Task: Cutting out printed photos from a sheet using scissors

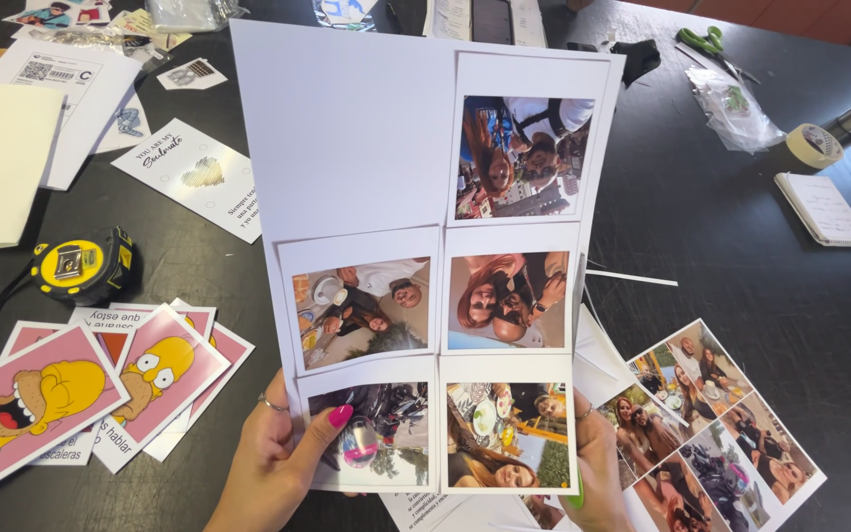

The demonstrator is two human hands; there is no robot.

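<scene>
The left hand [273,458] pinches the bottom left corner of a white photo sheet [366,148], thumb curled over its front, fingers behind. The right hand [598,463] grips the sheet's bottom right edge the same way. The sheet is held up, tilted, above the dark table [741,256], near its front edge, between the cartoon cards [100,389] and a second photo sheet [721,424].
</scene>
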